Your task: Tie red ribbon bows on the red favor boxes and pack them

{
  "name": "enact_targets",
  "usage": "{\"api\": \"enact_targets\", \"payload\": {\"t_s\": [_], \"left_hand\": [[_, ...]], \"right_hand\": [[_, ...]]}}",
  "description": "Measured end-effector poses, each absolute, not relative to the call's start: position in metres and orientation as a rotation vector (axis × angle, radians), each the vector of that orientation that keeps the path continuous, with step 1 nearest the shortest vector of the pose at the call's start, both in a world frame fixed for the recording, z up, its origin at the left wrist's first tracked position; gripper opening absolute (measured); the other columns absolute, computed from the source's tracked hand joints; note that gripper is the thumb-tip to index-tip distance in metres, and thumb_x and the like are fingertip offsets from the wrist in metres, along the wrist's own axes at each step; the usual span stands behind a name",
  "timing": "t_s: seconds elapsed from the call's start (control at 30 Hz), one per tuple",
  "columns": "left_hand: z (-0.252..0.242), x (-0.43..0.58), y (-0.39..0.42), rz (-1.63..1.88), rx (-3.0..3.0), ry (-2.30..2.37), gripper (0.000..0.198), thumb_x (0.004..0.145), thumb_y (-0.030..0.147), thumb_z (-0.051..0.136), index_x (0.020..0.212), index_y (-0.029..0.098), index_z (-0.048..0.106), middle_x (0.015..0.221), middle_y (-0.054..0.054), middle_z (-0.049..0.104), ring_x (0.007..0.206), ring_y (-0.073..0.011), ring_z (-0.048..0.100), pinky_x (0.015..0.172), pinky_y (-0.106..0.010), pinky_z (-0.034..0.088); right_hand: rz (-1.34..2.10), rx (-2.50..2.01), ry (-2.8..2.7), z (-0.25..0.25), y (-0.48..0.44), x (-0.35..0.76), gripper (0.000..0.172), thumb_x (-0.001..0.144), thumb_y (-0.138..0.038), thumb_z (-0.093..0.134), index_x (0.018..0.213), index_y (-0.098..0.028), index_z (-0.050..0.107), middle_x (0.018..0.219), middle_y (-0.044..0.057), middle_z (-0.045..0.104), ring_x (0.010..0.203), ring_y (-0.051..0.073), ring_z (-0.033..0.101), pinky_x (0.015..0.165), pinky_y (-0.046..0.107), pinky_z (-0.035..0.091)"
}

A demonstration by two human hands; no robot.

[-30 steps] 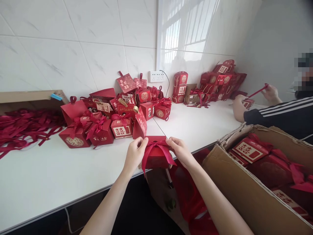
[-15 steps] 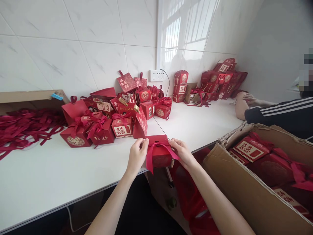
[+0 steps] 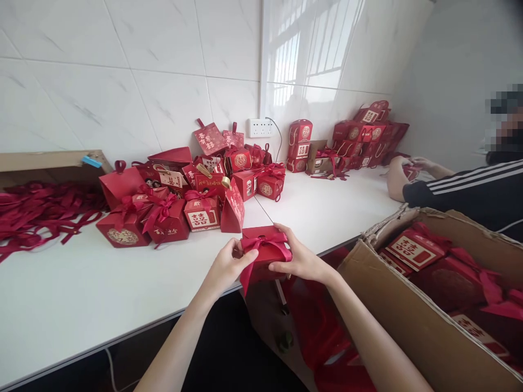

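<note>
A red gift box (image 3: 261, 268) sits at the table's front edge, between my hands. Across its top runs a crimson ribbon (image 3: 267, 240), looped at the right, with one tail hanging down the front left. My left hand (image 3: 231, 265) is closed at the box's left side, its thumb and fingers pinching the ribbon. Around the right side curves my right hand (image 3: 301, 255), thumb on the front and forefinger at the back, gripping the box by the ribbon's loop. The box's underside is hidden.
Finished-looking red boxes with bows (image 3: 167, 218) stand behind, left of centre. Loose ribbons (image 3: 44, 212) lie at far left. A cardboard carton (image 3: 379, 288) of red boxes stands at right. Beyond it, a co-worker's arm (image 3: 408, 177) rests over the table near stacked boxes (image 3: 359, 130).
Both hands have shifted on the box: the left thumb now presses over the ribbon, and the right hand has curled around the right side. The ribbon's right end now forms a loop.
</note>
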State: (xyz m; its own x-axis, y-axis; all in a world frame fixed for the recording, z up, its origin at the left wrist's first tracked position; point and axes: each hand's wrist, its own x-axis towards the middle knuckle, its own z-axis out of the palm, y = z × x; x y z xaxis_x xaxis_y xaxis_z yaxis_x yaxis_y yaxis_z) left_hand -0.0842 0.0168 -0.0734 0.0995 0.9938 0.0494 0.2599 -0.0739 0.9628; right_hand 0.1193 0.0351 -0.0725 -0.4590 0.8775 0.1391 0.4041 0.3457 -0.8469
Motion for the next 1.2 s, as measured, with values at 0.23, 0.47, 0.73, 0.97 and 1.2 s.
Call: {"api": "enact_targets", "payload": {"t_s": [0.23,0.47,0.73,0.97,1.2], "left_hand": [[-0.067,-0.107,0.015,0.873,1.443,0.956,0.022,0.075,0.037,0.061,0.081,0.019,0.050,0.077,0.000,0.054,0.068,-0.0132,0.053,0.062,-0.026,0.044],[-0.052,-0.080,0.012,1.063,1.608,1.243,0.027,0.080,0.046,0.052,0.085,0.019,0.052,0.085,-0.003,0.059,0.077,-0.0167,0.059,0.071,-0.030,0.048],[-0.033,-0.014,-0.021,1.677,2.383,0.944,0.007,0.084,0.017,0.054,0.081,0.020,0.048,0.072,0.001,0.058,0.068,-0.0113,0.055,0.065,-0.024,0.045],[-0.030,0.035,-0.037,1.885,2.776,0.279,0.009,0.079,0.008,0.054,0.086,0.015,0.054,0.071,-0.005,0.064,0.063,-0.0148,0.056,0.062,-0.031,0.042],[-0.016,0.056,-0.042,1.934,2.689,0.100,0.012,0.076,0.007,0.058,0.086,0.013,0.056,0.071,-0.006,0.065,0.063,-0.0154,0.057,0.063,-0.034,0.043]], "right_hand": [[0.919,-1.083,-1.934,-0.087,0.037,0.124,0.094,0.065,-0.041,0.073,0.140,-0.022,0.020,0.141,0.015,0.031,0.129,0.029,0.035,0.106,0.048,0.031],[0.543,-1.132,-1.872,-0.084,0.010,0.131,0.097,0.064,-0.041,0.075,0.141,-0.026,0.019,0.133,0.013,0.037,0.124,0.029,0.041,0.092,0.045,0.048],[-0.102,-1.229,-1.787,-0.064,-0.037,0.176,0.097,0.068,-0.043,0.073,0.143,-0.027,0.013,0.131,0.015,0.037,0.121,0.033,0.044,0.088,0.047,0.052],[-0.287,-1.260,-1.606,-0.051,-0.078,0.214,0.091,0.072,-0.037,0.070,0.143,-0.028,0.014,0.135,0.016,0.031,0.125,0.034,0.038,0.088,0.047,0.052],[-0.481,-1.319,-1.571,-0.037,-0.117,0.239,0.091,0.071,-0.029,0.072,0.143,-0.031,0.015,0.135,0.015,0.032,0.124,0.033,0.039,0.082,0.044,0.056]]}}
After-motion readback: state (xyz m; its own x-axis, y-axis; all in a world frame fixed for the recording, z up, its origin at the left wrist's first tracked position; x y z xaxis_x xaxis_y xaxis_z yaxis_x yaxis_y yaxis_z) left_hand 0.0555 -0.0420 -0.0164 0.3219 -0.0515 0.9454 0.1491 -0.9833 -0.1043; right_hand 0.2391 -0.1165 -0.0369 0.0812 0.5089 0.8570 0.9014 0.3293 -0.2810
